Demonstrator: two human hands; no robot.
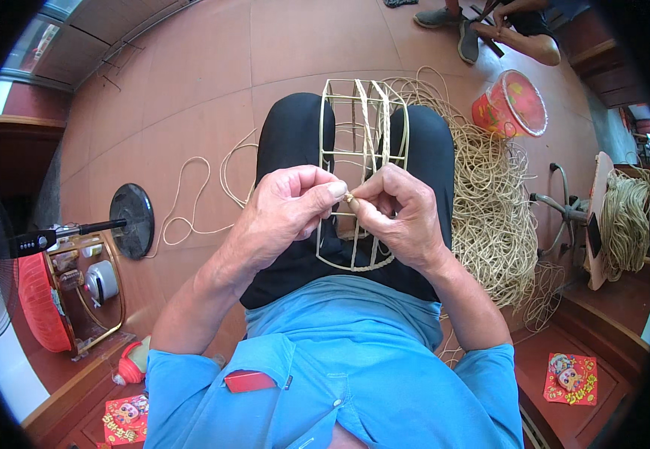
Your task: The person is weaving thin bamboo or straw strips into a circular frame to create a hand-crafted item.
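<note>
A cream wire frame rests across my black-clad thighs, with braided strands of cord running along its upper part. My left hand is closed at the frame's left side, thumb and forefinger pinching a small knot of cord. My right hand is closed on the same knot from the right, its fingertips against those of my left hand. Both hands sit over the middle of the frame, partly hiding it.
A large heap of loose cord lies right of my legs. Beyond are a pink bucket, a seat with coiled cord, and another person's legs. Left stand a fan and a round rack. Loose cord loops lie on the floor.
</note>
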